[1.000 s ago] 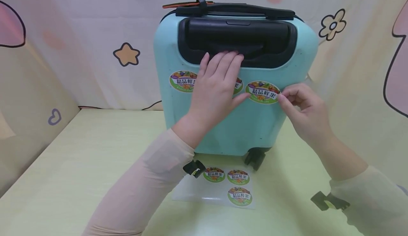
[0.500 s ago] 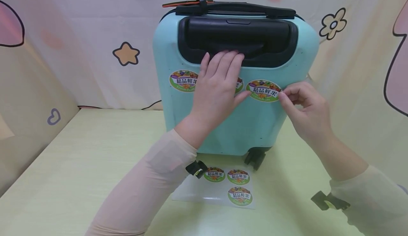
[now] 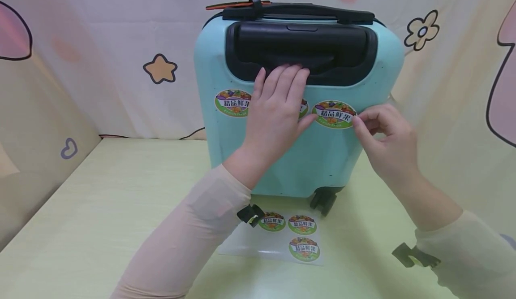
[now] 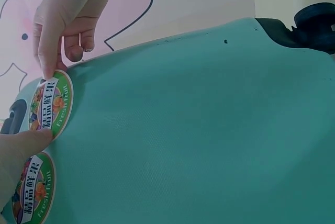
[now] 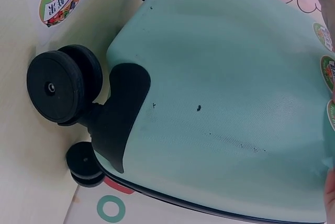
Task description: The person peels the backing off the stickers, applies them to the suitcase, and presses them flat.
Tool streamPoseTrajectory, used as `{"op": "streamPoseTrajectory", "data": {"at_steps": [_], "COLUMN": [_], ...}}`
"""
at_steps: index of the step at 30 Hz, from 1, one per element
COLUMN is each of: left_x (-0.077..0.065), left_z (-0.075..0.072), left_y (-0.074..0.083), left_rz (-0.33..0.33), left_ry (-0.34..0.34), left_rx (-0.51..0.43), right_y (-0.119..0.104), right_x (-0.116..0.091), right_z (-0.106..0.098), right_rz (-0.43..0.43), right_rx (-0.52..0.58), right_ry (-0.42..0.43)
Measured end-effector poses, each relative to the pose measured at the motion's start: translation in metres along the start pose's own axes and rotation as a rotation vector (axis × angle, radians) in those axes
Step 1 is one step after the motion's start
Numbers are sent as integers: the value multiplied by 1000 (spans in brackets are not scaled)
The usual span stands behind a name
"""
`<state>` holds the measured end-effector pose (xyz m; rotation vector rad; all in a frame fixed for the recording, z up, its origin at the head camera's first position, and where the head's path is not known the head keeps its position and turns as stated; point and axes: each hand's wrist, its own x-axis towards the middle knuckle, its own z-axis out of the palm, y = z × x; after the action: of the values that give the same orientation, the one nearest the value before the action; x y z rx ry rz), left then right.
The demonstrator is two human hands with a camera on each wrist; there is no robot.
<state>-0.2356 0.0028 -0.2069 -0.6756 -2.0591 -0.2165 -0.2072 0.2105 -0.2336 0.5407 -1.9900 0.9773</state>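
A light turquoise suitcase [image 3: 298, 166] stands upright, with a row of oval fruit stickers across its front below the black handle recess. My left hand [image 3: 276, 110] lies with straight fingers over the middle sticker [image 3: 304, 108], hiding most of it. Its thumb reaches the left edge of the right-hand sticker [image 3: 333, 114]. At that sticker's opposite edge, my right hand [image 3: 389, 140] pinches it between thumb and forefinger. In the left wrist view the right fingertips [image 4: 48, 72] hold one end of the sticker [image 4: 63, 98]. The left-hand sticker [image 3: 231, 103] is partly behind my left hand.
A backing sheet [image 3: 258, 245] with several stickers lies on the pale table [image 3: 101, 209] in front of the suitcase. The suitcase's caster wheels [image 5: 56, 85] stand on the tabletop. A patterned cloth [image 3: 121, 66] hangs behind.
The right-hand sticker has shifted slightly upward and sits a little straighter. My left forearm has slid slightly to the right, while my right hand keeps its pinch.
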Motion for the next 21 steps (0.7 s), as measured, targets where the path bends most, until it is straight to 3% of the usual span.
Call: {"op": "streamPoseTrajectory", "data": {"at_steps": [21], "left_x": [0], "left_z": [1], "left_y": [2], "left_rz": [-13], "left_ry": [-8], "left_rx": [23], "right_y": [0], "right_x": [0], "right_z": [1], "right_rz": [-29], "right_rx": [-69], "right_ry": [28]}}
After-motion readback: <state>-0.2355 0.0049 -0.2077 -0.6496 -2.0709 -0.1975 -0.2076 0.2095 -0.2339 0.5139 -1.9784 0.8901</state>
